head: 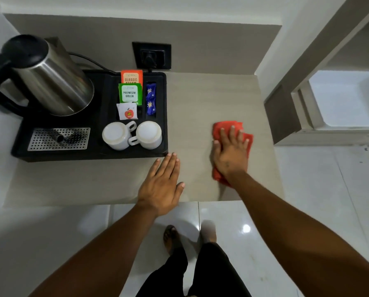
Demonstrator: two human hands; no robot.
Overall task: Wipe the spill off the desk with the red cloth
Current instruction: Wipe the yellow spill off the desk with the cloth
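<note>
The red cloth (220, 128) lies crumpled on the right part of the beige desk (192, 99). My right hand (230, 151) presses flat on top of it, fingers spread, covering most of the cloth. My left hand (162, 183) rests flat on the desk near its front edge, fingers together and holding nothing, fingertips close to the corner of the black tray (97, 154). I cannot make out any spill on the desk surface.
The black tray on the left carries a steel kettle (50, 78), two upturned white cups (134, 135), tea sachets (130, 93) and a metal drip grille (57, 139). A wall socket (151, 55) sits behind. White tiled floor lies below the desk's front edge.
</note>
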